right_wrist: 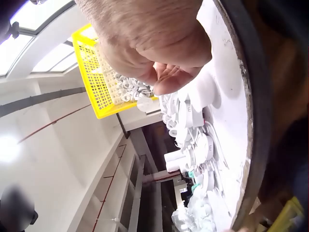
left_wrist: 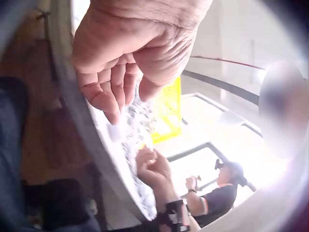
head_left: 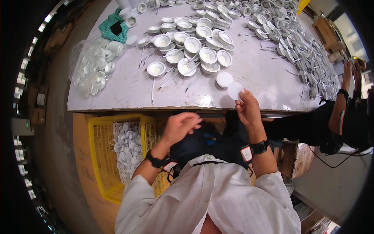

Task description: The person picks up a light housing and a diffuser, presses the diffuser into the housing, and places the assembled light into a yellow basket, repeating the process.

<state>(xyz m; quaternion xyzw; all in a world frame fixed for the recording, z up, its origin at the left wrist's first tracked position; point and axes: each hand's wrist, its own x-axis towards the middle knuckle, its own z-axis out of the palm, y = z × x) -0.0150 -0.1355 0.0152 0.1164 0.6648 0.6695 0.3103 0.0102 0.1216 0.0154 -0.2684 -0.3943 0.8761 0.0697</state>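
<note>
My right hand (head_left: 248, 109) pinches a thin white translucent disc (head_left: 235, 90) by its edge, above the table's front edge. Right beside that disc, a white round lamp (head_left: 224, 79) with a pale face lies on the table, partly overlapped by it in the head view. My left hand (head_left: 181, 126) is in the air in front of the table edge, over my lap, its fingers loosely bent with nothing between them. Beyond both hands, several white round downlights (head_left: 192, 45) with cables lie face up in a group.
A large pile of downlights (head_left: 307, 62) covers the table's right side. At the left lie a plastic bag (head_left: 91, 72) of white discs and a green wrap (head_left: 113, 25). Below stands a yellow crate (head_left: 95, 152) holding white parts. Another person (head_left: 339, 113) is at the right.
</note>
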